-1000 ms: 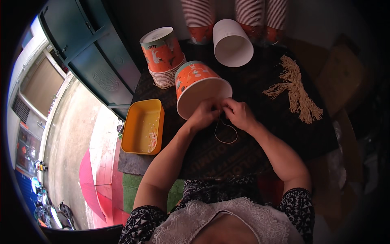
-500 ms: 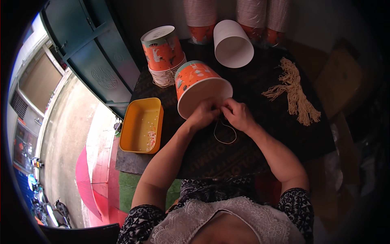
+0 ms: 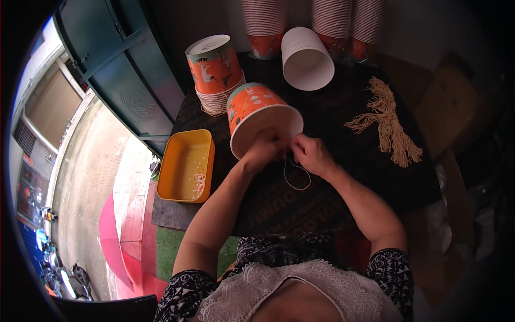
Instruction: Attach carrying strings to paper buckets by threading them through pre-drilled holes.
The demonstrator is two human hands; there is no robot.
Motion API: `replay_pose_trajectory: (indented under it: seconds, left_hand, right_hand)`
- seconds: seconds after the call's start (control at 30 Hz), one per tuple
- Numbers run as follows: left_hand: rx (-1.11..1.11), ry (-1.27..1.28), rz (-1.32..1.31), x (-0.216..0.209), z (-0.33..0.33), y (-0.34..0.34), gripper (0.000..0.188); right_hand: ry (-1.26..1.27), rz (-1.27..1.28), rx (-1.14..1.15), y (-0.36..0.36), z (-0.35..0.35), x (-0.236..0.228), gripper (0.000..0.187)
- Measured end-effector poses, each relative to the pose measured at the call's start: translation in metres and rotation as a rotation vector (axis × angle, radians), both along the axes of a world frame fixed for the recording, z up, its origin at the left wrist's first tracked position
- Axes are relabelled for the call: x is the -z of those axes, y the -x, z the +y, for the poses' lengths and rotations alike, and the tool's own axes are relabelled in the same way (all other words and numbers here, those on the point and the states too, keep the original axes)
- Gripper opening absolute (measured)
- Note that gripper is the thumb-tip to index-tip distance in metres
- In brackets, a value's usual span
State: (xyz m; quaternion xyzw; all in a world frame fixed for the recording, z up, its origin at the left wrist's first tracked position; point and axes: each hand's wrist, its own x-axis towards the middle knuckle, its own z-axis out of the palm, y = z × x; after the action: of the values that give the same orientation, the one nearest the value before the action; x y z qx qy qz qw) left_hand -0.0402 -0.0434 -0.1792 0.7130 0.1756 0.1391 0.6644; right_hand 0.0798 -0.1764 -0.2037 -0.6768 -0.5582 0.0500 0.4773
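Note:
An orange paper bucket [image 3: 255,105] with a green band and printed figures lies tilted on the dark table, its white mouth toward me. My left hand [image 3: 263,149] reaches into the mouth, fingers curled at the lower right rim and partly in shadow. Just right of that rim, my right hand [image 3: 314,154] is closed in a pinch, thumb against forefinger. A thin pale string [image 3: 296,188] hangs in a loop below the two hands. Its upper ends run up to the fingers, where they are hidden.
Left of my forearm stands a yellow tray [image 3: 162,185] holding small white and red beads [image 3: 198,183]. Behind it are stacked orange buckets [image 3: 212,70]. A white-lined bucket [image 3: 308,67] lies at the back, near tall wrapped stacks [image 3: 264,24]. Beige strings [image 3: 387,126] lie bundled at right.
The orange bucket has shifted slightly left and down. My hands have moved a little apart at the rim, the right one slightly lower. The string loop still hangs below.

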Motion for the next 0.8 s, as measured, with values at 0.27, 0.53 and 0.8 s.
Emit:
replay_pose_trajectory:
  seconds: [0.27, 0.53, 0.8]
  left_hand:
    - [0.006, 0.002, -0.005, 0.01, 0.004, -0.002, 0.008]
    - [0.049, -0.042, -0.004, 0.003, -0.001, 0.001, 0.008]
    - [0.029, -0.341, -0.034, 0.013, -0.004, -0.003, 0.008]
  right_hand:
    - [-0.001, 0.019, -0.064, 0.004, -0.003, -0.008, 0.006]
    - [-0.176, -0.151, 0.116, 0.0, 0.0, -0.007, 0.008]
    - [-0.185, -0.167, 0.119, -0.002, 0.004, 0.005, 0.011]
